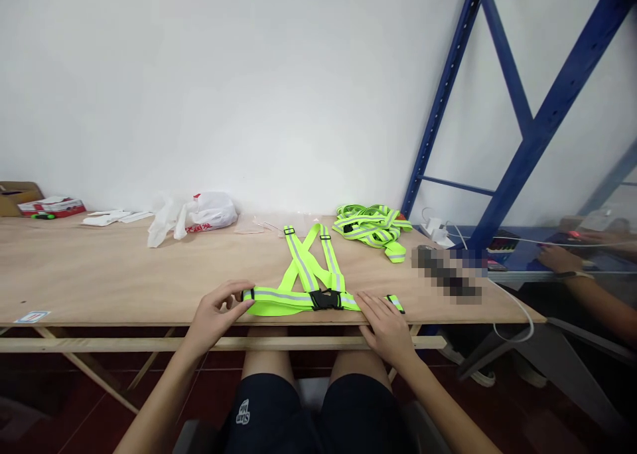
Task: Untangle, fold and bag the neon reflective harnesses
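A neon-yellow reflective vest (304, 255) made of elastic straps lies spread on the wooden table, its shoulder straps crossing and pointing toward the wall. Its waist belt runs along the front edge, with a black buckle (326, 299) fastened near the middle. My left hand (219, 311) pinches the belt's left end by a black slider, thumb and fingers closed on it. Resting over the belt right of the buckle is my right hand (385, 324), fingers stretched out flat. The belt's right end shows just past these fingers.
A tangled pile of the same neon straps (371, 225) sits at the back right. Along the wall are a white plastic bag (213, 210), clear film (279, 222) and a red-white box (52, 206). A blue metal frame (527, 142) rises at right, where another person's arm (592, 288) shows.
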The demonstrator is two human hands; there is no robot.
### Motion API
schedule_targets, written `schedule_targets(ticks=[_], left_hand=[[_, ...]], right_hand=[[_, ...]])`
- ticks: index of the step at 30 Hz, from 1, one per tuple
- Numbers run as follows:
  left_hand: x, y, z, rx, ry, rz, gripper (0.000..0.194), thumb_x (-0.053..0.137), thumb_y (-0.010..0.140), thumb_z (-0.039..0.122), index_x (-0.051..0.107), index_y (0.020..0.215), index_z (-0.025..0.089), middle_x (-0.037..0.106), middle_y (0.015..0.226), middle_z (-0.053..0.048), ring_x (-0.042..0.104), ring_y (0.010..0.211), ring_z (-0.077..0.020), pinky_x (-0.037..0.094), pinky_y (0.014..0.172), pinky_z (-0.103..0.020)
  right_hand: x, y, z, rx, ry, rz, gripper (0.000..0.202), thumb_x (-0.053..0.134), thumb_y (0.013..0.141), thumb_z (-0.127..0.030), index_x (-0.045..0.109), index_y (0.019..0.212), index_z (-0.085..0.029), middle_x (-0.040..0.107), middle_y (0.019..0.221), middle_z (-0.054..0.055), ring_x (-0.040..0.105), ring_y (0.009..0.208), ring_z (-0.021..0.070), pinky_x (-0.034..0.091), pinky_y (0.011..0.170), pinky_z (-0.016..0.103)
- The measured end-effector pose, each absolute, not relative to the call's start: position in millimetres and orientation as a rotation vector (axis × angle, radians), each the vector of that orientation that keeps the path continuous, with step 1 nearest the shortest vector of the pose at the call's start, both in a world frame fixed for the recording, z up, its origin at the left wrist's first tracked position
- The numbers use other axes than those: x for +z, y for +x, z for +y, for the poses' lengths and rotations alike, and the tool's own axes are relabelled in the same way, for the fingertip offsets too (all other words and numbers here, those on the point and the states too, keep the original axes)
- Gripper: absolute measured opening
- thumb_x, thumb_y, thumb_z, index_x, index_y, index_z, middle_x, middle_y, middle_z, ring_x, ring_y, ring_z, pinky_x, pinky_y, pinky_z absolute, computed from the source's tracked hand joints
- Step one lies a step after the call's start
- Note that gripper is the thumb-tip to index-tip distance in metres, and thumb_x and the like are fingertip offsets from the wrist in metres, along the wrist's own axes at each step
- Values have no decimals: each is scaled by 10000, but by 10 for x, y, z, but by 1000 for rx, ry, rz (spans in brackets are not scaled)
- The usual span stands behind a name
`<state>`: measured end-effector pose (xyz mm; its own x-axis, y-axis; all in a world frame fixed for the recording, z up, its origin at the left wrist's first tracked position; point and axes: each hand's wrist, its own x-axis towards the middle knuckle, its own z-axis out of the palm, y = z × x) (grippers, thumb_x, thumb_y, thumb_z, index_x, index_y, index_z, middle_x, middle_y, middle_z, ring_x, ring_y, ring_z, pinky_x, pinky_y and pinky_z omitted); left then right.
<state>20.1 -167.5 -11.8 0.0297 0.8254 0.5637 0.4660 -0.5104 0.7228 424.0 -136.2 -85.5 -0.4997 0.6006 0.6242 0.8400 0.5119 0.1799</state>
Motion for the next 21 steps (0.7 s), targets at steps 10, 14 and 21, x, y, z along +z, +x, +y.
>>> schedule_targets(ticks=[10,14,21], left_hand=[[118,517,-1558,1566,1856,1145,310,720,835,419,759,1033,184,716,954,-89,612,778,-168,531,633,-254],[174,645,-1537,1635,1828,1110,329,725,832,417,748,1051,173,711,955,-86,610,769,-161,537,670,-266],[174,1017,-1356,1888,1704,984,324,722,841,382,698,1081,165,717,954,-85,611,741,-148,525,681,-269]], right_hand=[[-531,3768,-1601,-543,-1108,-2402,715,530,950,-430,300,1576,-170,384,1587,145,357,1455,313,342,1137,508],[-599,3603,-1611,-448,-1093,-2470,622,527,941,-331,395,1534,-199,424,1571,94,388,1437,297,332,1144,503],[-616,3605,-1617,-393,-1132,-2483,614,512,921,-243,411,1525,-205,416,1578,72,365,1452,288,314,1159,511]])
